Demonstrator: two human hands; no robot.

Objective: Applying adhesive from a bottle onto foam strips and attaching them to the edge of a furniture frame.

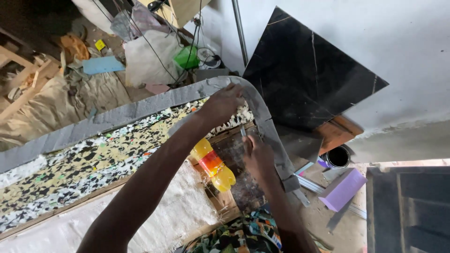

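A furniture frame lies in front of me, padded with speckled multicolour foam (pixel 93 157) and wrapped along its edge in grey fabric (pixel 140 107). My left hand (pixel 224 102) presses the grey fabric down at the frame's rounded corner. My right hand (pixel 257 157) sits just below that corner and grips a thin metal tool (pixel 243 131) that points up at the fabric. An upturned yellow plastic bottle with a red label (pixel 213 165) rests on the wooden frame (pixel 225 199) between my arms.
A black marble-look slab (pixel 304 70) leans on the white wall. A purple block (pixel 343 189) and an open dark tin (pixel 336 157) sit on the floor at right. Bags, wood scraps and clutter (pixel 145 51) lie behind the frame.
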